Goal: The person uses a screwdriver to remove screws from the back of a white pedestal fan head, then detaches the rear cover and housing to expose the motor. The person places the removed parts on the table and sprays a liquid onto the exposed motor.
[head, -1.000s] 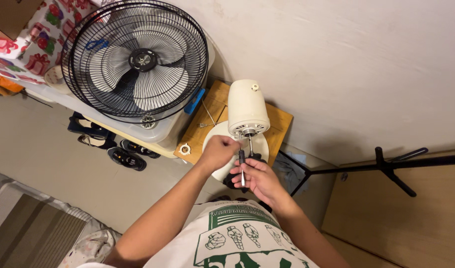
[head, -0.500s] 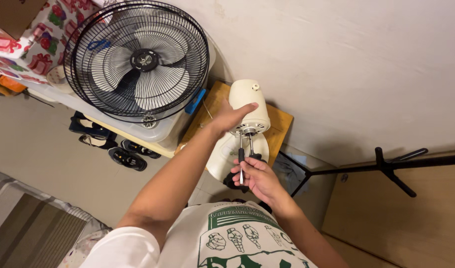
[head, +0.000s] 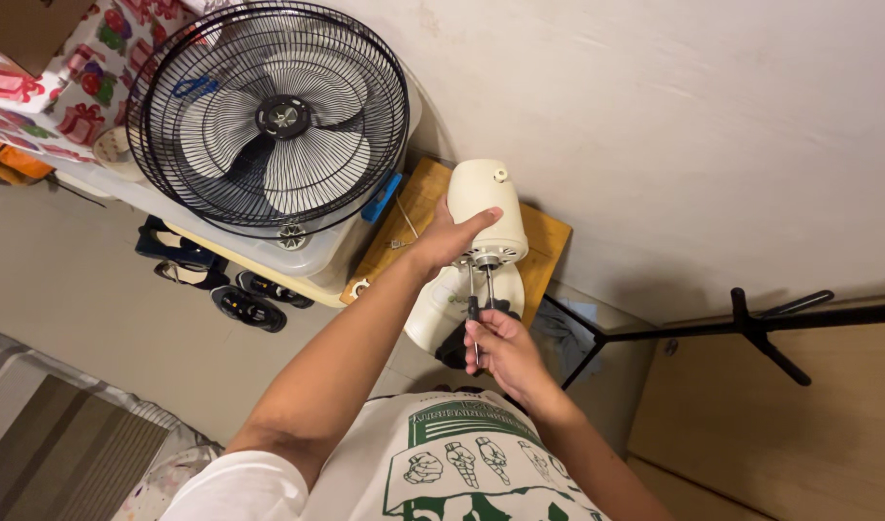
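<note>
We're gripping the cream fan motor housing w/ our left hand, fingers wrapped partway round its side near the vented front end, thumb stretching across the body. The housing is standing on a small wooden stool against the wall, tilting toward us, its metal shaft pointing down from the front. Below it we're seeing the round cream base, partly hidden behind our left wrist.

Our right hand is closing around a screwdriver w/ a dark handle; fingers are curling tight on it, and the tool is running upward to the underside of the motor front, just beside the shaft. Whether the tip is touching a screw, we can't tell.

A small white ring-shaped part is lying at the stool's near-left corner, well apart from both hands.

To the left, a black wire fan guard w/ blades inside is leaning on a clear plastic storage bin. Dark shoes are sitting on the floor under it. A black stand is stretching across the right side, over a wooden panel.
</note>
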